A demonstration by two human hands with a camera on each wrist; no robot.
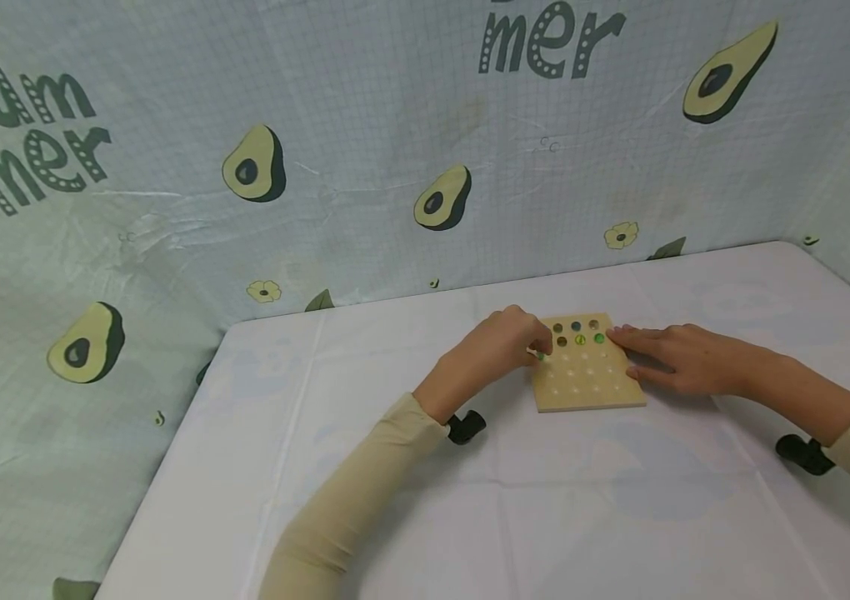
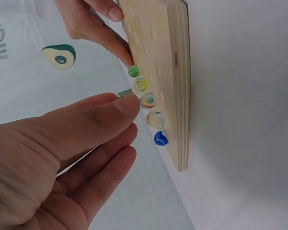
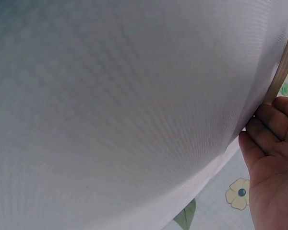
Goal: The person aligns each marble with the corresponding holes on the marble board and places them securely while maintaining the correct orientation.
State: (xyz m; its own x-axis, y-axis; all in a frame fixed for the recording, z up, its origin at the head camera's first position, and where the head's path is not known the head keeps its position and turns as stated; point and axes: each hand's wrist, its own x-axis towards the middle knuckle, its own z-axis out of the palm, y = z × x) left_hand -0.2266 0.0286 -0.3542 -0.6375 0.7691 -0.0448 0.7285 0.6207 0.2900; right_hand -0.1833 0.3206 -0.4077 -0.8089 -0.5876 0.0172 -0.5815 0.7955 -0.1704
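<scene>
A square wooden board [image 1: 587, 383] with rows of round hollows lies on the table. Marbles sit in its far rows, among them a green marble [image 1: 599, 338], a yellow-green marble [image 1: 580, 339] and, in the left wrist view, a blue marble [image 2: 161, 138]. Over the board's left edge, my left hand [image 1: 503, 342] pinches a small green marble [image 1: 541, 356] between thumb and forefinger, mostly hidden by the fingertips. My right hand [image 1: 687, 358] rests at the board's right edge, fingers extended and touching it. Only part of that hand [image 3: 278, 148] enters the right wrist view.
A white cloth covers the table [image 1: 425, 517]. Behind it hangs a curtain [image 1: 350, 167] printed with avocados, flowers and lettering. Black wrist devices [image 1: 466, 427] are worn under both forearms.
</scene>
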